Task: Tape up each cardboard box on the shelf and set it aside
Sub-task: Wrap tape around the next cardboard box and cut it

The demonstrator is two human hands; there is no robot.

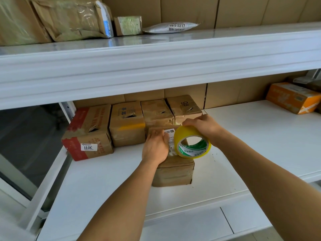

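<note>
Cardboard box (173, 169) under flat left hand (155, 146), right hand (202, 125) gripping tape roll (192, 142), neighbouring box (86, 136) labelled "3011"

On the lower shelf (104, 180) 1 box (173, 171) stands in front of a row of 4 boxes (127, 124) at the back. The left hand (154, 146) lies on its top, with the tape roll (192, 142) just right, seemingly touching it, under the right hand (201, 124). 1 more box (293, 98) sits far right.

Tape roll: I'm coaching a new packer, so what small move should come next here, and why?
Probably draw the tape roll toward the box's near edge. The right hand holds the roll on top of the small cardboard box, while the left hand presses flat on the lid, steadying it for a strip to run across.
</note>
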